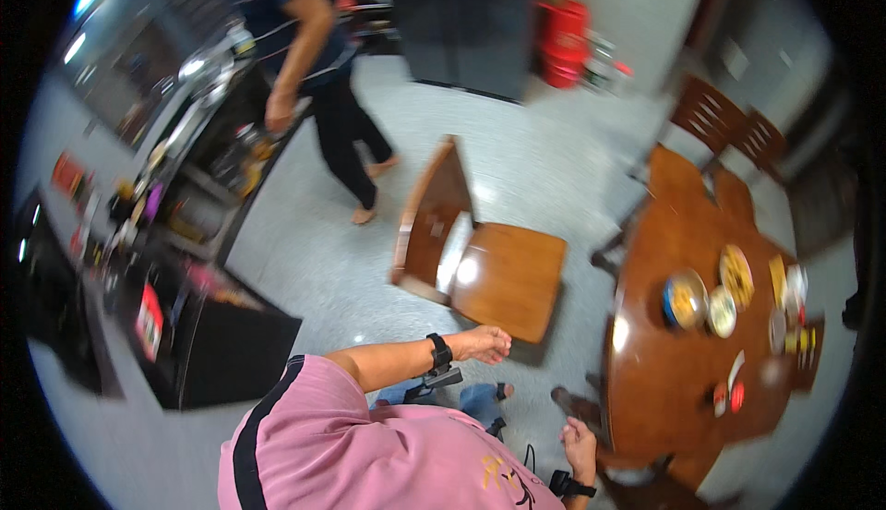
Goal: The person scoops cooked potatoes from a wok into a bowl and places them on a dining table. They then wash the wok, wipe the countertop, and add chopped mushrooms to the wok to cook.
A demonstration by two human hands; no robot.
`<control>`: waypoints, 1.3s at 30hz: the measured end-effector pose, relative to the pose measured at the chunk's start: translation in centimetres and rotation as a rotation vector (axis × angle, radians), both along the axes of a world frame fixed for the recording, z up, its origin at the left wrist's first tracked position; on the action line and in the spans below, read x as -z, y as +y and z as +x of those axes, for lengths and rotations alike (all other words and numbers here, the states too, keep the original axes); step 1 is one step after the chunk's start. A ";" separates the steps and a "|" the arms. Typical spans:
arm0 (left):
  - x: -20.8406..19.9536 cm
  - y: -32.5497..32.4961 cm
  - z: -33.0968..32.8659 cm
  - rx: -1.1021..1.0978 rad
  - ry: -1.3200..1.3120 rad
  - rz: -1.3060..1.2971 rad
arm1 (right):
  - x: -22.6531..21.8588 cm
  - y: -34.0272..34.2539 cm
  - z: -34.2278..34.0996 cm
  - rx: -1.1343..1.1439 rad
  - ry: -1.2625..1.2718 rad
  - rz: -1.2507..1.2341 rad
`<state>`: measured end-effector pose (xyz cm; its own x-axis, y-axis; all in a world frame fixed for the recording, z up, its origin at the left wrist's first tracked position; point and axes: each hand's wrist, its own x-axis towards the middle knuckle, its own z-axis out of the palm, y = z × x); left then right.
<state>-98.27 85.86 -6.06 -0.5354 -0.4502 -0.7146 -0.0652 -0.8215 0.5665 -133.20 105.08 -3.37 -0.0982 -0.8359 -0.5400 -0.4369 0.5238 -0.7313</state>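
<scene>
My left hand point(484, 344) hangs in front of me with nothing in it, its fingers loosely stretched and slightly apart. A black band circles that wrist. Just beyond the hand stands a brown wooden chair point(513, 275), its seat near the fingertips; from this view I cannot tell whether they touch. My right hand point(579, 444) is lower and to the right, empty, with fingers loosely bent. It is nearest to the edge of a round wooden table point(646, 362). Another black band is on the right wrist.
Bowls point(686, 300) and a plate of food point(736, 277) stand on the table, with more wooden chairs point(709, 113) around it. At the far left another person point(295, 58) stands by a kitchen counter point(198, 187). A dark cabinet point(461, 25) and a red container point(563, 44) are at the back.
</scene>
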 end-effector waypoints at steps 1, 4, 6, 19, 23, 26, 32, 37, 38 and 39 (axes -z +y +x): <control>-0.1 1.4 3.3 -0.092 -0.041 0.020 | -0.4 -1.7 1.8 -0.022 -0.005 0.031; -0.6 5.4 13.3 -0.405 -0.086 0.035 | -2.1 -6.4 7.7 -0.216 0.018 0.012; -1.0 8.0 19.2 -0.593 -0.099 0.057 | -3.2 -9.0 12.4 -0.357 -0.003 -0.010; -3.5 18.7 45.0 -1.354 -0.084 -0.084 | -7.2 -18.2 46.6 -0.905 -0.371 0.113; -3.8 20.4 48.4 -1.513 -0.049 -0.118 | -7.7 -21.5 54.7 -1.122 -0.332 0.127; -4.1 21.7 50.0 -1.678 -0.102 -0.134 | -7.2 -25.1 59.8 -1.235 -0.315 0.121; -6.0 24.9 52.3 -2.033 -0.226 -0.157 | -8.2 -32.2 68.2 -1.488 -0.269 0.057; -5.5 26.9 53.1 -2.273 -0.184 -0.152 | -9.1 -35.9 73.4 -1.565 -0.251 0.015; -5.2 27.3 53.5 -2.320 -0.174 -0.154 | -9.1 -36.3 74.3 -1.590 -0.250 0.007; -5.3 27.7 54.3 -2.357 -0.192 -0.163 | -9.1 -36.5 75.3 -1.594 -0.253 0.021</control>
